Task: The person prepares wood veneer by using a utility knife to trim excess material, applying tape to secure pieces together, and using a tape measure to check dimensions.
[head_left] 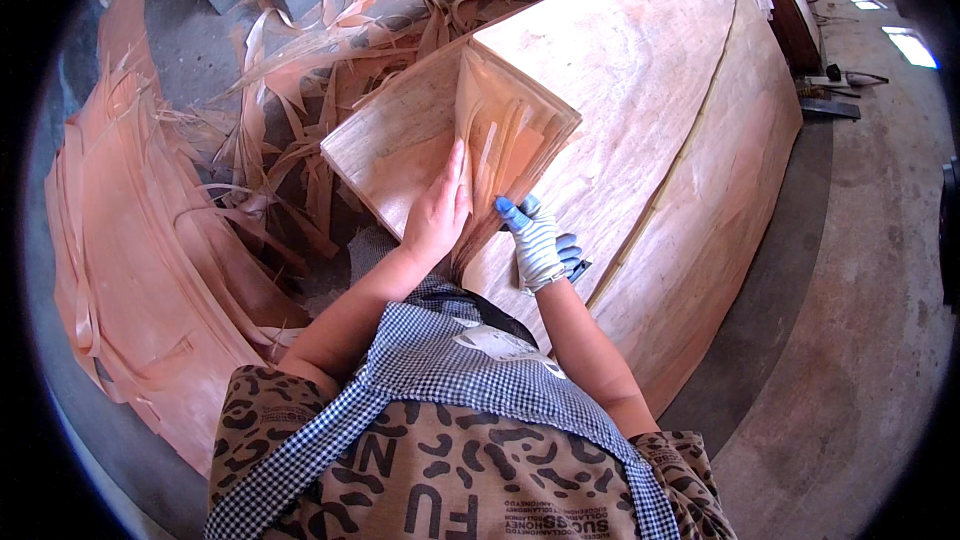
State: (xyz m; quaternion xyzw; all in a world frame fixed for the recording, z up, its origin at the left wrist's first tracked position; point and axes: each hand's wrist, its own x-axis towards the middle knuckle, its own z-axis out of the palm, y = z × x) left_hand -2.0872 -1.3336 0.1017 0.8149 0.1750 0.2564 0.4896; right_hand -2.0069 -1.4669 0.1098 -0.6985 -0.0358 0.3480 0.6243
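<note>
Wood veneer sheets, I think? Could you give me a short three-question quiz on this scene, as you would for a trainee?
1. True or false: both hands are bare.
2. Which hand lies flat on the folded-back bundle of veneer sheets? A) left hand B) right hand
3. Fill in: loose veneer strips are heaped to the person's ____.

Key:
1. False. The right hand wears a white and blue glove; the left hand is bare.
2. A. The right hand rests at the lifted edges, over the big veneer stack.
3. Left.
</note>
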